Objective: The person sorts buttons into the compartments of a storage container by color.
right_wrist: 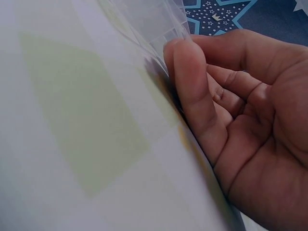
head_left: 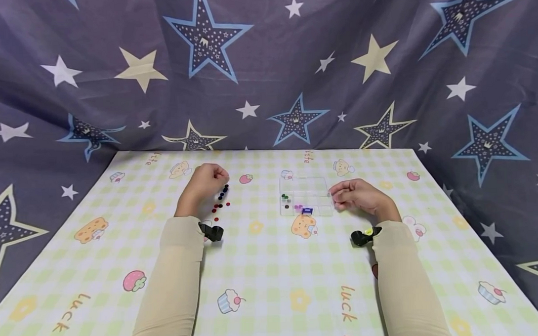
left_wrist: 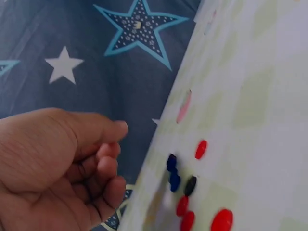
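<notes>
My left hand (head_left: pixel 207 180), fingers curled in, hovers at the far end of a short trail of small beads. Nothing shows between thumb and fingers in the left wrist view. Closest to it are dark blue beads (left_wrist: pixel 173 173); a black bead (left_wrist: pixel 190 186) and several red beads (left_wrist: pixel 222 220) trail toward the near side. My right hand (head_left: pixel 359 197) pinches the right edge of a clear plastic compartment box (head_left: pixel 305 184). Inside the box lie green beads (head_left: pixel 285 197), a dark bead (head_left: pixel 286 207) and pink-purple beads (head_left: pixel 298 207). A small blue piece (head_left: pixel 307 211) sits at its near edge.
A pale green checked cloth (head_left: pixel 263 267) with printed cakes, strawberries and lettering covers the table. A dark blue star-patterned curtain (head_left: pixel 265 64) hangs behind and at both sides. Black wrist cameras (head_left: pixel 213 232) are strapped over the beige sleeves (head_left: pixel 175 280).
</notes>
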Motion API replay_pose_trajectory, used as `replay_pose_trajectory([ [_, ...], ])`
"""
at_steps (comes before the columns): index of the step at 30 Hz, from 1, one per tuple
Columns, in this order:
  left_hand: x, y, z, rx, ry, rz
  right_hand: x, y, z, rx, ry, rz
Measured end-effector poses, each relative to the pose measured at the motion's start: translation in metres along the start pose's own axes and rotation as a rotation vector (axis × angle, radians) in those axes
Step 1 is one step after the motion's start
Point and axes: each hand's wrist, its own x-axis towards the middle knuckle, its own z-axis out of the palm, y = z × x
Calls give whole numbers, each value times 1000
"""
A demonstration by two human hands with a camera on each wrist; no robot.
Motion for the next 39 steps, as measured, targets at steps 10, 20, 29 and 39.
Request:
replay_pose_trajectory([
  [10, 0, -15, 3, 93, -27, -109, 1, 2, -2, 4, -12, -5],
  [20, -3, -16, 4, 103, -63, -181, 0, 0, -2, 12, -14, -9],
  [29, -6, -12, 8, 120, -29, -130, 0, -1, -1, 17, -14, 4],
  [39, -4, -11, 8, 133, -104, -196, 0, -1, -1, 43, -22, 0],
])
